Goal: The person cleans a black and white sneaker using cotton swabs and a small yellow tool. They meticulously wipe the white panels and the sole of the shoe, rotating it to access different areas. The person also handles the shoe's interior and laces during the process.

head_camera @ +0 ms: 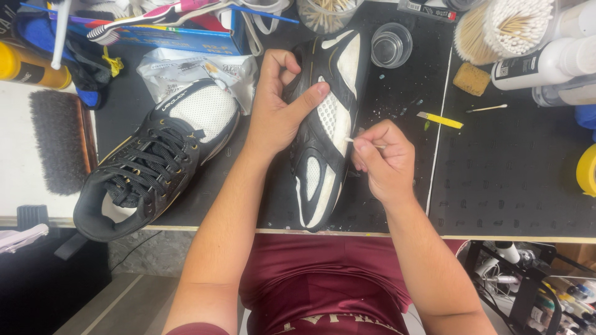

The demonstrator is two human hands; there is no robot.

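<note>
A black and white sneaker (326,133) lies on its side on the black mat (509,167). My left hand (279,105) grips its upper edge, thumb pressed on the white mesh panel. My right hand (382,161) pinches a thin cotton swab (363,144) whose tip touches the shoe's white side panel. A second matching sneaker (155,158) stands upright to the left, laces tied, toe pointing away from me.
A dark brush (59,139) lies at far left. A crumpled plastic bag (198,68) sits behind the left shoe. A clear cup (391,44), jars of swabs (503,28), white bottles (546,65), a brown sponge (472,79) and a yellow-handled tool (442,120) stand at the back right.
</note>
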